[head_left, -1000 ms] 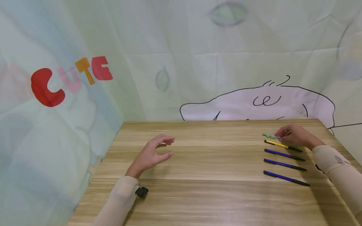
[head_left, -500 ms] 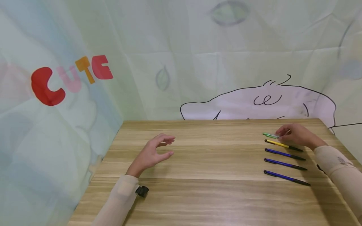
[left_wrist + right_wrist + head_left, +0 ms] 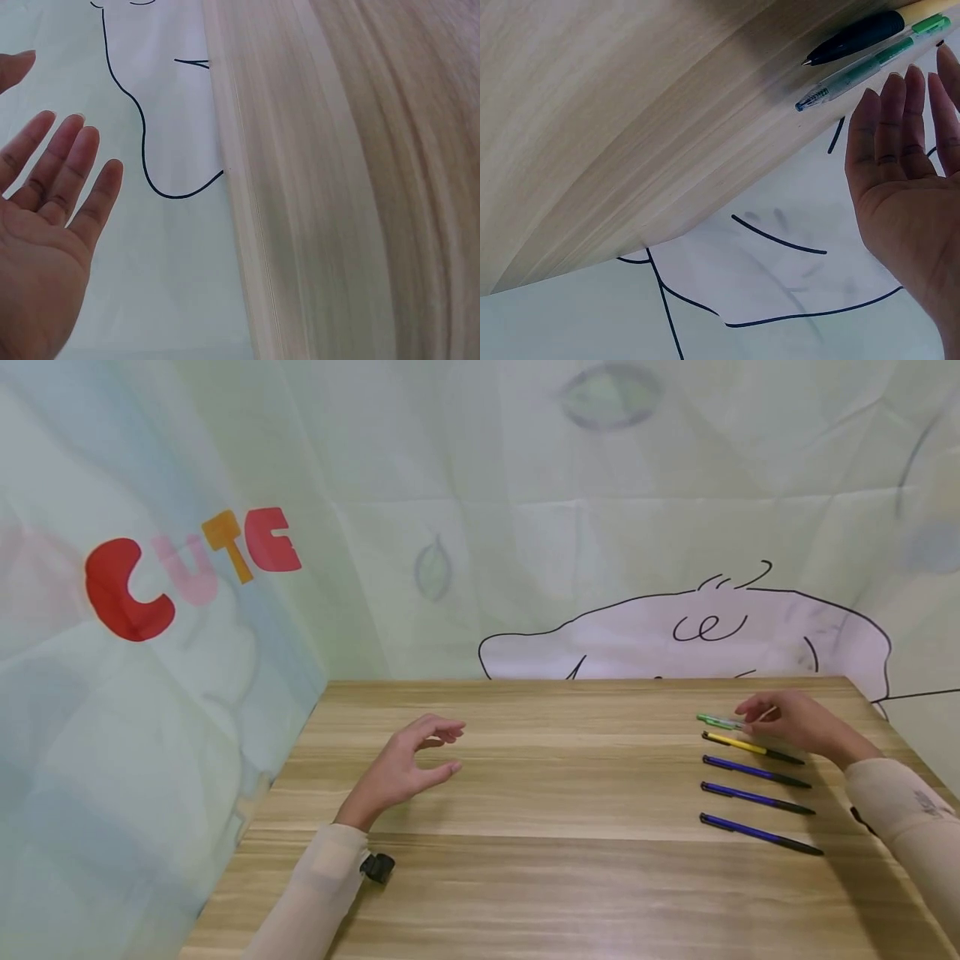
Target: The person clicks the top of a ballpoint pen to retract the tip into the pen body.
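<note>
At the right of the table, my right hand point(image 3: 801, 727) hovers by the near end of a clear and green pen point(image 3: 717, 721). The right wrist view shows this pen point(image 3: 862, 71) lying on the wood beside a yellow pen with a black grip point(image 3: 862, 36), and the fingers apart from it, loosely bent. Below the yellow pen point(image 3: 738, 744) in the head view come three blue pens point(image 3: 742, 767), roughly parallel. My left hand point(image 3: 405, 768) is held above the left part of the table, thumb and fingers spread apart, holding nothing.
The wood-grain table point(image 3: 525, 893) meets a printed cloth backdrop point(image 3: 510, 568) at its far edge. More cloth with coloured letters point(image 3: 127, 593) hangs along the left side.
My right hand has drawn slightly to the right, off the green pen, so more of it shows. The pens stay in place, and my left hand has not moved.
</note>
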### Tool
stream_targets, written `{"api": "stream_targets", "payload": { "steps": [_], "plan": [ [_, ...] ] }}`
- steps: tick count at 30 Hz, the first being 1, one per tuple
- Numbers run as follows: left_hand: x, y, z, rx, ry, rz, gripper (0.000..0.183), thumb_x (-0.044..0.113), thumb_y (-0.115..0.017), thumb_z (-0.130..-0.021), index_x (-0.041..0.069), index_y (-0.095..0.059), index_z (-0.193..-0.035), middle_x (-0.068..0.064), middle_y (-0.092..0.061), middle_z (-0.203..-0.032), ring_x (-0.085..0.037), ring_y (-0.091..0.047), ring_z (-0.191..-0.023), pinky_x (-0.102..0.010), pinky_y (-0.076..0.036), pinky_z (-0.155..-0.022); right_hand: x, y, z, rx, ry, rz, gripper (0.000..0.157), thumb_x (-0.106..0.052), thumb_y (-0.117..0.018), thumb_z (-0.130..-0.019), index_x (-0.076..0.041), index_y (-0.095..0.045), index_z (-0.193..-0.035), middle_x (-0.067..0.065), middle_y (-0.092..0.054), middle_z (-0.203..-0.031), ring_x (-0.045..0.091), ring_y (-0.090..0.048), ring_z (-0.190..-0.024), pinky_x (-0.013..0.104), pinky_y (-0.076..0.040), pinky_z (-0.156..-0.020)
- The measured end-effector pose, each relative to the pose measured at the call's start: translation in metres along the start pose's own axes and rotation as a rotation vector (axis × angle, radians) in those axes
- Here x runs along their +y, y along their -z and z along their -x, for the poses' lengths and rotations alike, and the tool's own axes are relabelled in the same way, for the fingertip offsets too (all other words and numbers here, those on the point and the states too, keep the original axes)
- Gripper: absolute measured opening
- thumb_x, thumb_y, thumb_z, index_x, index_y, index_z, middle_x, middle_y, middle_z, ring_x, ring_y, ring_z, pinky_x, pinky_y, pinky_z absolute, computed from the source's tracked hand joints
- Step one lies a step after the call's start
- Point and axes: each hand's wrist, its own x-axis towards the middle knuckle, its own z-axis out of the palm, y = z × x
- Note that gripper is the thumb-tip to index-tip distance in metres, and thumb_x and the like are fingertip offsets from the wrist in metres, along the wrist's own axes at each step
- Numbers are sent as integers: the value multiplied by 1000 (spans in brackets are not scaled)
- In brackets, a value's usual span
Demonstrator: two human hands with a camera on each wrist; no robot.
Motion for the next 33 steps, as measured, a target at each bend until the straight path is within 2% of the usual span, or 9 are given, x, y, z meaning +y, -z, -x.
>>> {"api": "stream_targets", "payload": {
  "steps": [9, 13, 17, 23, 27, 33],
  "plan": [
    [1, -1, -2, 2, -8, 2, 51, 14, -80, -89, 15, -60, -136, -8, -64, -129, -27, -62, -118, -45, -53, -104, -3, 1, 8, 1, -9, -29, 34, -13, -69, -97, 5, -65, -125, 16, -70, -111, 36, -65, -104, 54, -56, -88],
    [3, -2, -4, 5, -1, -1, 54, 9, -80, -87, 12, -59, -137, -10, -63, -130, -30, -62, -118, -47, -52, -105, -5, -1, 11, 8, 0, -26, 34, -14, -70, -96, 4, -65, -125, 15, -70, -111, 35, -66, -103, 48, -58, -85],
    [7, -3, -6, 3, 18, -12, 54, 5, -79, -87, 7, -58, -137, -12, -63, -129, -32, -61, -119, -48, -51, -105, -7, -3, 14, 15, 0, -37, 34, -14, -71, -96, 3, -66, -125, 13, -70, -110, 32, -67, -102, 37, -59, -80],
    [31, 0, -7, -6, 17, -5, 51, 1, -77, -88, 3, -59, -135, -13, -63, -126, -35, -61, -117, -51, -51, -104, -10, -5, 19, 10, -2, -36, 33, -14, -71, -96, 1, -66, -124, 11, -70, -108, 28, -68, -99, 24, -56, -74],
    [41, 2, -7, -3, 8, -4, 50, 1, -77, -88, 2, -59, -135, -13, -64, -126, -35, -61, -116, -52, -51, -103, -11, -6, 21, -8, 9, -36, 32, -14, -71, -96, 1, -66, -124, 9, -70, -107, 29, -68, -100, 21, -55, -73],
    [42, 2, -7, -5, 7, 7, 50, 0, -77, -88, 3, -59, -135, -14, -63, -126, -36, -61, -116, -52, -51, -104, -12, -10, 26, -23, 16, -67, 34, -18, -71, -96, 1, -66, -124, 10, -69, -109, 27, -68, -100, 20, -54, -75]
  ]
}}
